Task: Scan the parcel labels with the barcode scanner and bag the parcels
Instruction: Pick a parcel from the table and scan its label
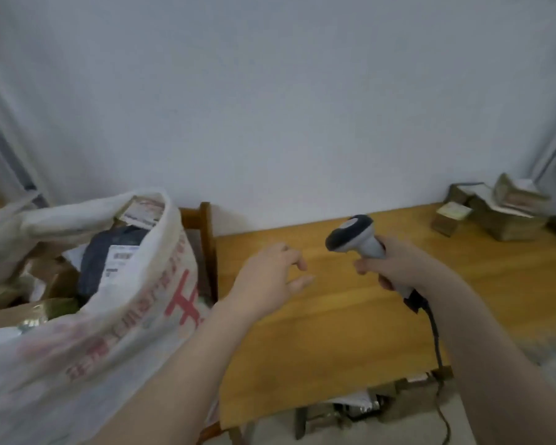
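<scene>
My right hand (pixel 395 264) grips the handle of a white and dark grey barcode scanner (pixel 353 234) above the wooden table (pixel 318 332); its head points left and its black cable (pixel 435 335) hangs over the table's front edge. My left hand (pixel 270 277) hovers over the table's left part with fingers spread and loosely bent, holding nothing. A large white woven sack (pixel 109 316) with red print stands open at the left. Inside it lie parcels, among them a dark blue one (pixel 109 261) with a white label and cardboard boxes.
Several small brown labelled parcels (pixel 495 213) are piled at the table's far right corner against the wall. A wooden chair back (pixel 206 239) stands between the sack and the table. More packages (pixel 357 406) lie on the floor under the table.
</scene>
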